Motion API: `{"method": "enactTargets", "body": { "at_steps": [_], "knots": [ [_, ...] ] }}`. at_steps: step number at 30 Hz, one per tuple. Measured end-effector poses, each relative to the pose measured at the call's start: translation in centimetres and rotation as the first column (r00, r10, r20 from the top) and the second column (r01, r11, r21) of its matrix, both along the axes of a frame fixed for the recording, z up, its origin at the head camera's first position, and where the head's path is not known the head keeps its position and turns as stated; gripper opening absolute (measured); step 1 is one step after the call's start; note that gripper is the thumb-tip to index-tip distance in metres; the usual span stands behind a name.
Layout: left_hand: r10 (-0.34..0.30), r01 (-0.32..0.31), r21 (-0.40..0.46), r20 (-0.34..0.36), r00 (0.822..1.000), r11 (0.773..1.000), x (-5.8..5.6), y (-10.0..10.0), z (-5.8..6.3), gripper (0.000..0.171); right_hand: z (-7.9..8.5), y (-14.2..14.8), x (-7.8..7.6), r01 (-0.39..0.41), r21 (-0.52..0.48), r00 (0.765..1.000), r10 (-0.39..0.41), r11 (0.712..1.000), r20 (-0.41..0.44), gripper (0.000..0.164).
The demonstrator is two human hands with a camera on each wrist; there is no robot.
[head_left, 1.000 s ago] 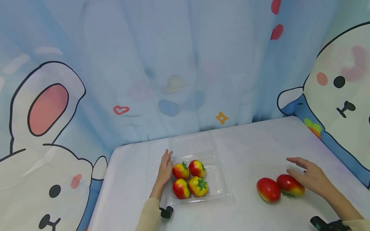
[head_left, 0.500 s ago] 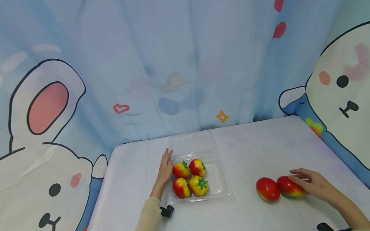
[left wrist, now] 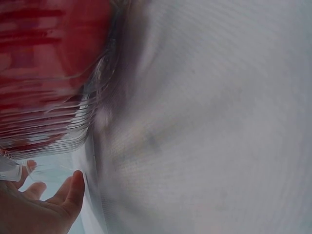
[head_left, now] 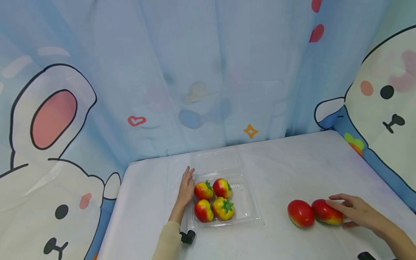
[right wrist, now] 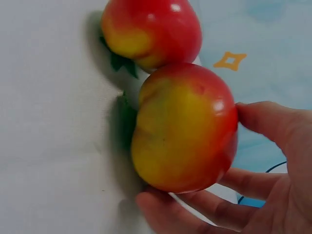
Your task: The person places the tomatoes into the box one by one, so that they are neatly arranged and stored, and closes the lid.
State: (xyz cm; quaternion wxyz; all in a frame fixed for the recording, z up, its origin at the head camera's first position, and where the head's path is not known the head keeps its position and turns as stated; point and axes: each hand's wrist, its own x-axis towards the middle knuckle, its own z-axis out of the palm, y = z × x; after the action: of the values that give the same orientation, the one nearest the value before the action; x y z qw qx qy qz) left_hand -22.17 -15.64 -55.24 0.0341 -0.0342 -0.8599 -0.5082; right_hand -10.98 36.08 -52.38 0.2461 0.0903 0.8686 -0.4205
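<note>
Beside the left wall of a clear plastic clamshell box (head_left: 243,206), my left hand (head_left: 186,189) rests with fingers extended; in the left wrist view its fingertips (left wrist: 75,187) show near the ribbed box edge. Several red-and-yellow toy tomatoes (head_left: 223,208) with green leafy caps sit in the box's left part. Out to the right, my right hand (head_left: 359,213) holds a toy tomato (right wrist: 185,131), thumb on one side and fingers round the other, low over the cloth. Another toy tomato (head_left: 300,213) lies against it on the left, its green cap (right wrist: 122,63) turned toward the cloth.
The box's lid (head_left: 216,162) lies folded back toward the rear. A white cloth (head_left: 273,169) covers the table. Behind hangs a blue cartoon curtain (head_left: 260,72). A black wrist camera (head_left: 187,237) sits on the left forearm.
My right hand has come down from above the right toy tomato and its fingers have closed round it. The left hand stays at the box.
</note>
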Motion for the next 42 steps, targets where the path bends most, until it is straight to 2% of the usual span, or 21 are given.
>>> {"method": "enactTargets", "body": {
  "at_steps": [4, 9, 16, 21, 25, 29, 33, 39, 42],
  "knots": [
    [0.004, -0.004, 0.006, 0.005, 1.0, 1.0, 0.0, 0.1, 0.1, 0.047, 0.0, -0.2, 0.0, 0.026, 0.001, 0.999, -0.026, 1.0, -0.028, 0.08],
    [0.009, -0.009, 0.002, 0.007, 1.0, 1.0, 0.0, 0.1, 0.0, 0.047, -0.3, -0.1, -0.2, 0.087, 0.021, 0.99, -0.084, 0.996, -0.114, 0.086],
    [0.006, -0.006, 0.002, 0.017, 1.0, 1.0, 0.3, 0.2, -0.1, 0.048, -1.2, -0.4, -0.4, 0.202, 0.023, 0.964, -0.195, 0.979, -0.179, 0.091],
    [0.002, -0.002, -0.012, 0.015, 1.0, 1.0, 0.3, 0.1, -0.2, 0.048, -1.3, -1.1, -0.7, 0.264, -0.055, 0.93, -0.27, 0.963, -0.25, 0.081],
    [0.001, -0.001, -0.007, -0.01, 1.0, 1.0, 0.1, 0.1, -0.1, 0.047, -1.0, -2.1, -1.5, 0.268, -0.191, 0.896, -0.317, 0.944, -0.31, 0.073],
    [0.007, -0.007, -0.006, -0.001, 1.0, 1.0, 0.0, 0.1, -0.1, 0.047, -0.6, -3.4, -2.4, 0.246, -0.302, 0.882, -0.342, 0.921, -0.324, 0.068],
    [0.009, -0.009, -0.012, 0.012, 1.0, 1.0, 0.0, 0.1, -0.1, 0.047, 0.1, -4.7, -3.1, 0.223, -0.381, 0.882, -0.352, 0.897, -0.313, 0.059],
    [0.011, -0.011, -0.001, 0.009, 1.0, 1.0, 0.0, 0.1, -0.1, 0.048, 0.7, -6.8, -4.2, 0.217, -0.411, 0.889, -0.353, 0.885, -0.292, 0.069],
    [0.008, -0.008, 0.002, 0.006, 1.0, 1.0, 0.1, 0.1, 0.0, 0.048, 0.6, -7.3, -4.5, 0.222, -0.432, 0.894, -0.36, 0.874, -0.268, 0.063]
  ]
}}
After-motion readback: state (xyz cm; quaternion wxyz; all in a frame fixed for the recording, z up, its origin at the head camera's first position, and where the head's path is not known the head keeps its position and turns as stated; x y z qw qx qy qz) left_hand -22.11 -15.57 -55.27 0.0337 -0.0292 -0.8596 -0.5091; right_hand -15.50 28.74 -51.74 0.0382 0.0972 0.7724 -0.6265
